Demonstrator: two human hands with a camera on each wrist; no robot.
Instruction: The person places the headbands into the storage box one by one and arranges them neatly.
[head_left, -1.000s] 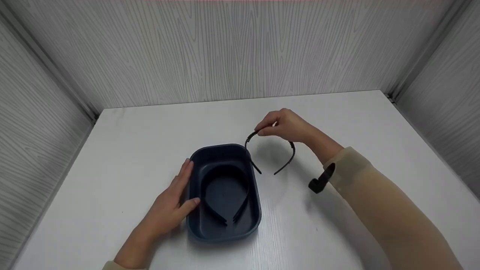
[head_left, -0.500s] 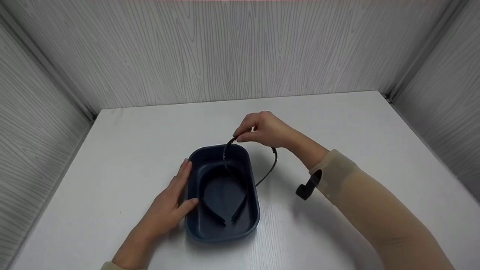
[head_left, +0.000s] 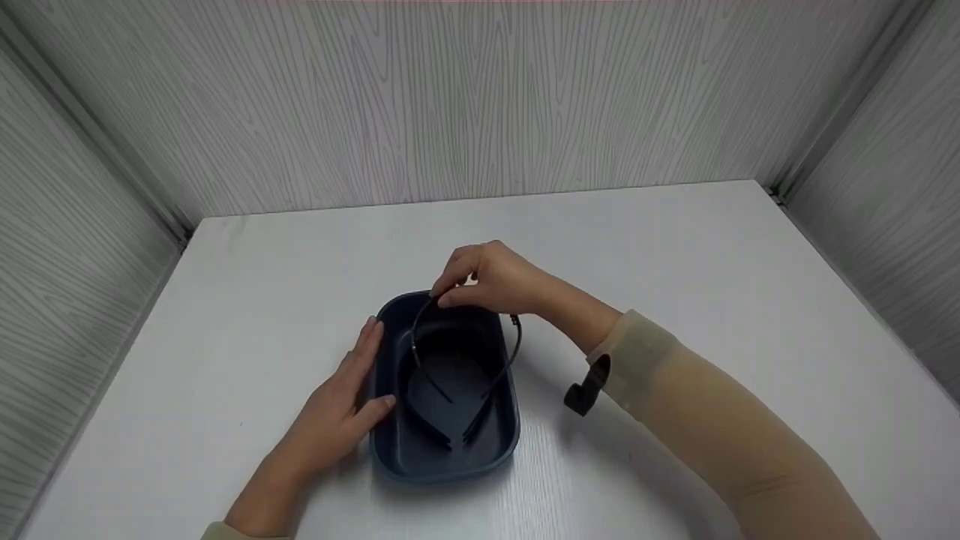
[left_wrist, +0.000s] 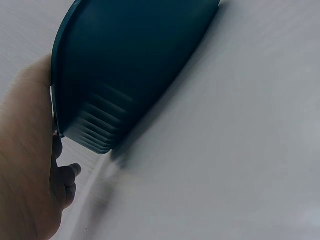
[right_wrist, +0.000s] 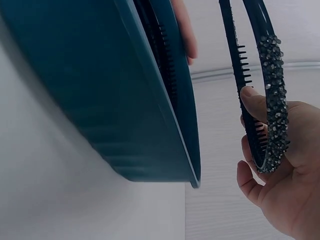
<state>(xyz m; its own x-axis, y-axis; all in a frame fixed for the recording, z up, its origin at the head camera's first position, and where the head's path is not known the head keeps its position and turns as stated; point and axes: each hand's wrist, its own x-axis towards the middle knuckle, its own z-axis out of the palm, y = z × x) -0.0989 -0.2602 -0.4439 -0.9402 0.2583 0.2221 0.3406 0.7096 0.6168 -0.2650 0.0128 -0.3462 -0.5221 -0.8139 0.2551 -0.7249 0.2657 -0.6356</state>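
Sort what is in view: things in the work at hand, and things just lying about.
In the work:
right hand pinching rhinestone-studded black headband
left hand against dark blue oval plastic tub
plain black toothed headband inside

Lying about:
white table only

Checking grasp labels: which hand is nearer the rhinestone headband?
Right. The right hand pinches the rhinestone headband above the bin; the left hand rests on the bin's side.
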